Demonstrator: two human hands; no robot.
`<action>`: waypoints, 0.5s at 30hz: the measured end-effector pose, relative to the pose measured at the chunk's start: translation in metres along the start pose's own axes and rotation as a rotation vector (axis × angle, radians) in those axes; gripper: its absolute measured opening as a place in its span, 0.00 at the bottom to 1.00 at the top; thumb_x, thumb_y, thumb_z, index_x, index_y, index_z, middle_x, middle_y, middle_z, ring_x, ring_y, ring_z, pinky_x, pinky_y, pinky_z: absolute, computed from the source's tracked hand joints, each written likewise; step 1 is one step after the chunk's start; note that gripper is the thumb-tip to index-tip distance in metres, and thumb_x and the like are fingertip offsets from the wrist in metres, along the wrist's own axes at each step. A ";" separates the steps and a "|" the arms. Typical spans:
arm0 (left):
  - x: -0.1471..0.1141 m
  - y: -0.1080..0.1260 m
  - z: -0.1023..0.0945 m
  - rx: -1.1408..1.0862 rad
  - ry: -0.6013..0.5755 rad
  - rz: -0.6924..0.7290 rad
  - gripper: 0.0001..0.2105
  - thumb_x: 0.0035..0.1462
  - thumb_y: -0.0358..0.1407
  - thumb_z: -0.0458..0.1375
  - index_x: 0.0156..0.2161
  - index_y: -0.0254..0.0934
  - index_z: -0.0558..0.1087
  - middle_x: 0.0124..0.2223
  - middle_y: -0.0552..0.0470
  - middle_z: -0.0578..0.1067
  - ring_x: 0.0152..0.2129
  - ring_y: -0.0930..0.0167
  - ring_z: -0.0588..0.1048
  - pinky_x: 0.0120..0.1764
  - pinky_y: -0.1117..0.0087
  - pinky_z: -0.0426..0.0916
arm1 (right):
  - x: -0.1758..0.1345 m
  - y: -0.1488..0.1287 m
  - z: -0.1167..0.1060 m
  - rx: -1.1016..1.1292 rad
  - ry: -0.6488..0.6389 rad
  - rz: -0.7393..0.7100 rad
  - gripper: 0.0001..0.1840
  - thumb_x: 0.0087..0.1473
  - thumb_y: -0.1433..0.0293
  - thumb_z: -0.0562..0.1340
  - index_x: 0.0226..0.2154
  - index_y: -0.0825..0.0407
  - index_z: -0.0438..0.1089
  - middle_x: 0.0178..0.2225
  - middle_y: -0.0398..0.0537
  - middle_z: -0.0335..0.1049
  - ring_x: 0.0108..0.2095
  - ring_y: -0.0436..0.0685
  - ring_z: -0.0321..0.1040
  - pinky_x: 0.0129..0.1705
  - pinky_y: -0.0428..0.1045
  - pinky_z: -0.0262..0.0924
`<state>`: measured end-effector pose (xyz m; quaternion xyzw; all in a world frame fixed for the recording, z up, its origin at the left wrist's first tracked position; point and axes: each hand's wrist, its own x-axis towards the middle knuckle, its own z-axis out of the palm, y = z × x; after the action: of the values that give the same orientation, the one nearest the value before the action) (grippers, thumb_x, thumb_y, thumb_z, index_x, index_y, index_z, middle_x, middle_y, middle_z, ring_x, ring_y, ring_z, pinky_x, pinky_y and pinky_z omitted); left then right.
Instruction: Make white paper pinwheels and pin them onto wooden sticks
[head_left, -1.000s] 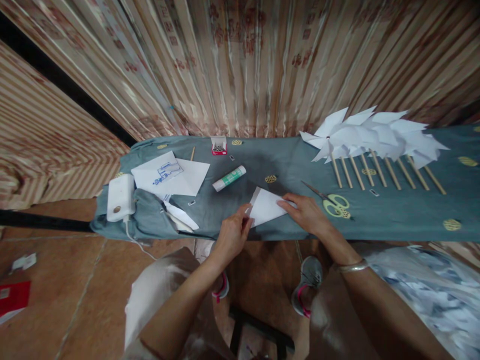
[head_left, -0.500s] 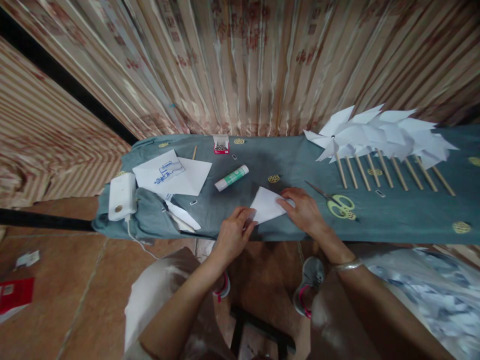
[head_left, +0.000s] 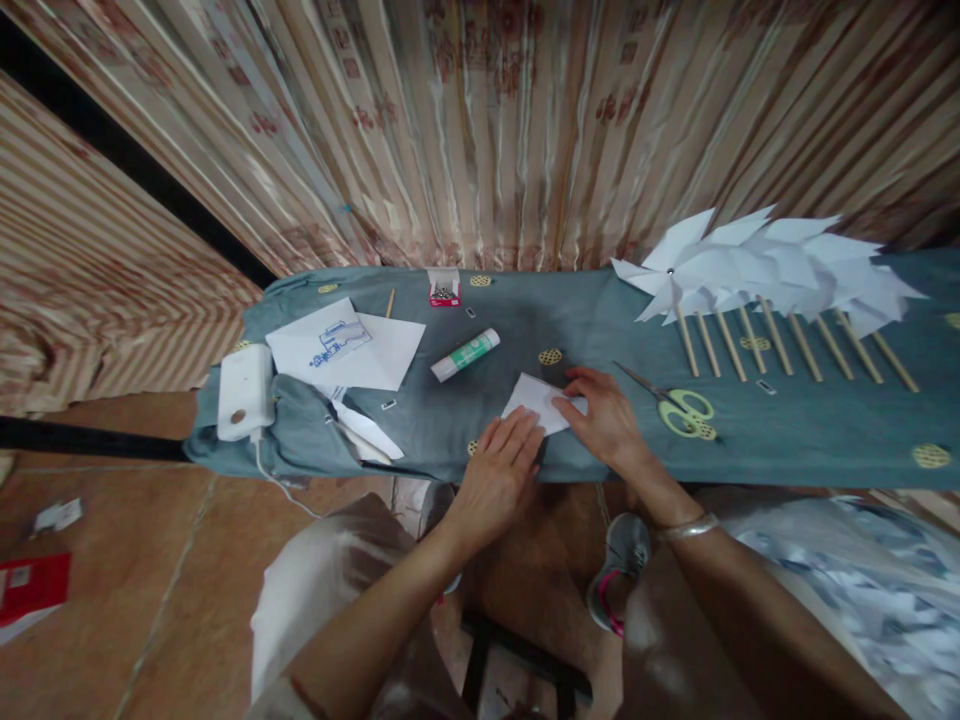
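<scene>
A folded piece of white paper [head_left: 534,392] lies on the green cloth near the front edge. My left hand [head_left: 498,472] presses on its lower left part with the fingers stretched out flat, hiding that corner. At the right corner, my right hand [head_left: 606,418] holds the paper between thumb and bent fingers. Just beyond the paper lies a glue stick [head_left: 465,355] with a green and white label. To the right of my right hand rest scissors [head_left: 681,412] with yellow-green handles, their blades slightly apart.
White paper pinwheels [head_left: 787,265] on wooden sticks overlap in a row at the right. A small red box [head_left: 445,290] of metal pins stands open at the back. Left are paper sheets [head_left: 394,350] and a white device [head_left: 245,395] with a cable. The cloth-covered table [head_left: 570,310] is narrow.
My left hand has moved right and onto the paper, its fingers going from bent at the left corner to flat across the lower part. My right hand stays at the right corner.
</scene>
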<state>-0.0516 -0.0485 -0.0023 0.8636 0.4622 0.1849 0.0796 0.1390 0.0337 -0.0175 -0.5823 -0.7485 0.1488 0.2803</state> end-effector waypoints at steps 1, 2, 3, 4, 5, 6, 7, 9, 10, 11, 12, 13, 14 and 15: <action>0.000 0.002 0.003 0.015 -0.017 0.016 0.19 0.65 0.32 0.47 0.60 0.30 0.61 0.64 0.38 0.64 0.65 0.59 0.57 0.62 0.51 0.58 | 0.000 0.000 0.000 0.002 0.003 0.003 0.06 0.54 0.65 0.60 0.28 0.49 0.69 0.47 0.55 0.73 0.49 0.64 0.67 0.55 0.60 0.59; -0.001 0.003 0.006 0.031 -0.031 0.023 0.20 0.65 0.32 0.47 0.61 0.29 0.60 0.65 0.37 0.63 0.65 0.59 0.56 0.63 0.50 0.56 | 0.001 0.000 0.001 0.004 0.006 0.007 0.06 0.54 0.65 0.60 0.28 0.49 0.69 0.47 0.54 0.73 0.49 0.64 0.67 0.55 0.60 0.59; -0.001 0.004 0.008 0.046 -0.040 0.027 0.21 0.66 0.33 0.47 0.62 0.28 0.59 0.65 0.37 0.63 0.65 0.59 0.55 0.63 0.50 0.55 | 0.001 -0.001 0.001 0.004 0.009 0.011 0.06 0.53 0.65 0.60 0.28 0.49 0.69 0.47 0.55 0.73 0.49 0.64 0.67 0.55 0.60 0.59; -0.002 0.004 0.009 0.059 -0.043 0.026 0.22 0.66 0.33 0.47 0.62 0.28 0.58 0.65 0.36 0.62 0.66 0.59 0.55 0.63 0.49 0.54 | 0.001 -0.001 0.001 0.004 0.009 0.012 0.06 0.53 0.66 0.60 0.28 0.49 0.69 0.47 0.55 0.73 0.49 0.64 0.67 0.54 0.59 0.59; -0.002 0.003 0.010 0.070 -0.044 0.024 0.22 0.66 0.34 0.47 0.63 0.28 0.57 0.65 0.36 0.62 0.66 0.59 0.55 0.64 0.48 0.52 | 0.001 -0.001 0.001 0.004 0.008 0.014 0.06 0.54 0.66 0.60 0.28 0.49 0.69 0.47 0.55 0.73 0.49 0.64 0.67 0.54 0.59 0.59; -0.003 0.003 0.011 0.078 -0.042 0.023 0.23 0.66 0.34 0.46 0.63 0.28 0.57 0.65 0.36 0.62 0.66 0.59 0.55 0.64 0.47 0.51 | 0.001 -0.001 0.001 0.004 0.008 0.015 0.06 0.54 0.66 0.60 0.28 0.49 0.69 0.47 0.55 0.73 0.49 0.64 0.66 0.54 0.59 0.59; -0.003 0.002 0.011 0.083 -0.041 0.023 0.23 0.66 0.35 0.46 0.63 0.28 0.57 0.65 0.36 0.62 0.66 0.59 0.55 0.64 0.47 0.51 | 0.001 -0.001 0.001 0.003 0.007 0.014 0.06 0.54 0.66 0.60 0.28 0.49 0.69 0.47 0.56 0.73 0.49 0.65 0.66 0.54 0.59 0.59; -0.003 0.002 0.011 0.087 -0.040 0.025 0.23 0.66 0.35 0.47 0.63 0.27 0.57 0.65 0.36 0.61 0.65 0.59 0.55 0.64 0.47 0.51 | 0.001 -0.001 0.002 0.002 0.006 0.007 0.06 0.54 0.67 0.60 0.28 0.50 0.69 0.47 0.57 0.73 0.49 0.65 0.66 0.54 0.59 0.59; -0.003 0.002 0.011 0.086 -0.040 0.025 0.23 0.66 0.35 0.47 0.63 0.27 0.57 0.65 0.36 0.61 0.65 0.58 0.55 0.64 0.47 0.51 | 0.001 -0.001 0.002 0.001 0.005 0.004 0.06 0.54 0.67 0.60 0.28 0.50 0.69 0.47 0.57 0.73 0.49 0.65 0.66 0.54 0.59 0.59; -0.002 0.002 0.011 0.084 -0.042 0.024 0.23 0.66 0.35 0.47 0.63 0.27 0.56 0.65 0.35 0.61 0.65 0.58 0.55 0.64 0.47 0.51 | 0.001 -0.001 0.002 0.000 0.007 0.003 0.05 0.54 0.67 0.60 0.28 0.50 0.69 0.47 0.57 0.73 0.49 0.65 0.66 0.54 0.59 0.59; -0.002 0.002 0.011 0.083 -0.045 0.021 0.24 0.66 0.36 0.47 0.63 0.27 0.56 0.66 0.35 0.61 0.65 0.58 0.55 0.64 0.47 0.51 | 0.002 -0.001 0.002 -0.002 0.010 0.004 0.05 0.54 0.67 0.60 0.28 0.50 0.69 0.47 0.57 0.73 0.49 0.65 0.66 0.54 0.59 0.59; -0.002 0.002 0.010 0.082 -0.048 0.018 0.24 0.66 0.36 0.47 0.63 0.27 0.56 0.66 0.35 0.61 0.66 0.58 0.55 0.64 0.47 0.51 | 0.002 -0.001 0.003 -0.005 0.013 0.006 0.05 0.54 0.67 0.59 0.28 0.49 0.69 0.47 0.56 0.73 0.49 0.65 0.66 0.54 0.59 0.59; -0.002 0.002 0.010 0.084 -0.052 0.016 0.24 0.66 0.36 0.46 0.63 0.27 0.56 0.66 0.35 0.61 0.66 0.58 0.55 0.64 0.47 0.52 | 0.002 -0.001 0.003 -0.007 0.016 0.009 0.05 0.54 0.67 0.59 0.28 0.49 0.69 0.47 0.56 0.73 0.49 0.65 0.66 0.54 0.59 0.59; -0.002 0.002 0.010 0.087 -0.054 0.016 0.24 0.66 0.36 0.46 0.63 0.27 0.56 0.66 0.35 0.61 0.66 0.58 0.54 0.64 0.47 0.52 | 0.002 -0.001 0.003 -0.007 0.018 0.011 0.05 0.54 0.67 0.59 0.28 0.49 0.68 0.47 0.56 0.73 0.49 0.65 0.66 0.55 0.59 0.59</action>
<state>-0.0470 -0.0510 -0.0111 0.8746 0.4606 0.1420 0.0529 0.1358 0.0355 -0.0185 -0.5887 -0.7433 0.1423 0.2841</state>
